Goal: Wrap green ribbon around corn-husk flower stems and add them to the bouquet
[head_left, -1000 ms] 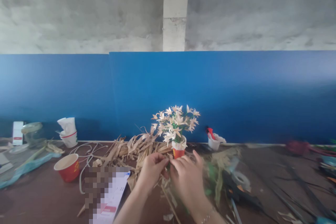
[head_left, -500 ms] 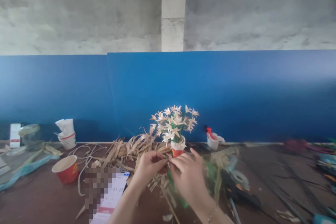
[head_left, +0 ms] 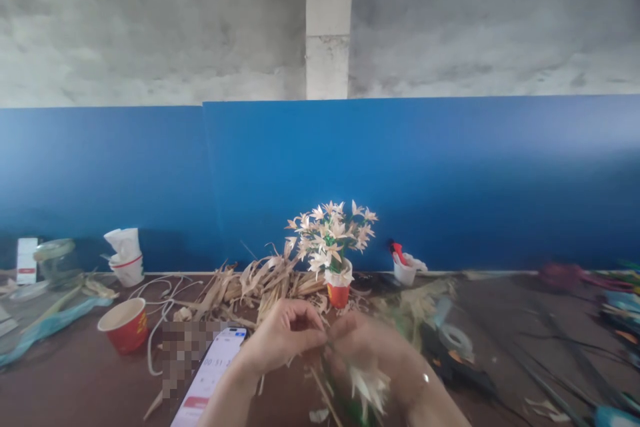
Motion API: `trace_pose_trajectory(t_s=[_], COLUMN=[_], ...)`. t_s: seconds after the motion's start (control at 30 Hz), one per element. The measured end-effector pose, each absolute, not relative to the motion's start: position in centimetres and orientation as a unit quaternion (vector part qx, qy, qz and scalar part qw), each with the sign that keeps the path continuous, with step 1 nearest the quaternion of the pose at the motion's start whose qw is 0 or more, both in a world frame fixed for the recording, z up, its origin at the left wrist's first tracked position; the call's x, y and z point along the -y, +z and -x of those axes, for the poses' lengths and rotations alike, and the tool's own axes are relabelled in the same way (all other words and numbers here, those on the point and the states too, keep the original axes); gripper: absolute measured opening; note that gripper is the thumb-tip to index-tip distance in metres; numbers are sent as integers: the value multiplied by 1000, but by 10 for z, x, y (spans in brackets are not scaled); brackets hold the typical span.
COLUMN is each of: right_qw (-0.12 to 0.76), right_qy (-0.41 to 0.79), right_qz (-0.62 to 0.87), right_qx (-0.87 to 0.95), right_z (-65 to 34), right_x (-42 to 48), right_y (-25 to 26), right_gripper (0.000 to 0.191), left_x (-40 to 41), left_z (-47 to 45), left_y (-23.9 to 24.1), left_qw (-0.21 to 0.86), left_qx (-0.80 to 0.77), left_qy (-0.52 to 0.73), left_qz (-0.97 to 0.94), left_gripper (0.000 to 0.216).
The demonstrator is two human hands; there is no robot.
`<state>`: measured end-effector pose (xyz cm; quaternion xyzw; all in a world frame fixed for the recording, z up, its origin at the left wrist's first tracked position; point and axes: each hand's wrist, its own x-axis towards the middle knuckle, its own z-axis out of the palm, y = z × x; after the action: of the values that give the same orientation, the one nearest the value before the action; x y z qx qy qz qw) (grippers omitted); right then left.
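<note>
My left hand is closed in a pinch, thumb and forefinger meeting at the fingertips. What lies between them is too small to make out. Right against those fingertips are the curled fingers of my right hand, which is smeared by motion; its grip is hidden. Below the right palm a cream artificial flower hangs with its petals downward and some blurred green beside it. Which hand bears the flower I cannot tell. Beyond both hands stands a red paper cup with a bunch of similar cream flowers on green stems.
Dried husks are heaped behind my left hand. At left are a phone, an empty red cup and a white cable. Rightward lie a tape roll and a small white cup. A blue panel closes the back.
Both hands have come down and nearer, uncovering the red cup of flowers. My right hand has turned, and the cream flower beneath it now shows.
</note>
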<state>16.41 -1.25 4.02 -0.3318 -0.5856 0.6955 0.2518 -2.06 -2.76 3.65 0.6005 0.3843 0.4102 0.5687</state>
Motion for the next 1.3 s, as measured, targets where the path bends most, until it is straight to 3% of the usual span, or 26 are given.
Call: trace_pose_trajectory(t_s=[0.13, 0.27, 0.33, 0.53, 0.8, 0.97, 1.13, 1.3], right_qw=[318, 415, 432, 472, 500, 509, 472, 395], right_qy=[534, 134, -1, -112, -141, -91, 63, 361], right_qz=[406, 488, 480, 430, 406, 410, 445, 474], right_qx=[670, 756, 764, 762, 752, 751, 758, 699], right_z=[-160, -150, -143, -136, -136, -137, -143, -149], right_x=[12, 19, 22, 16, 14, 15, 16, 11], right_y=[37, 34, 29, 17, 16, 19, 29, 33], right_gripper=[16, 18, 17, 15, 18, 17, 12, 9], left_x=[19, 10, 9, 9, 8, 8, 6, 7], left_z=[18, 10, 6, 4, 6, 7, 14, 19], left_y=[32, 25, 23, 25, 20, 18, 23, 26], left_qw=[505, 485, 496, 540, 582, 609, 540, 527], left_qx=[-425, -442, -454, -461, -456, -403, -405, -410], left_qy=[464, 512, 521, 527, 508, 531, 510, 479], left_qz=[-591, -555, -526, -468, -442, -430, -533, -569], left_gripper=[18, 21, 22, 27, 33, 36, 25, 21])
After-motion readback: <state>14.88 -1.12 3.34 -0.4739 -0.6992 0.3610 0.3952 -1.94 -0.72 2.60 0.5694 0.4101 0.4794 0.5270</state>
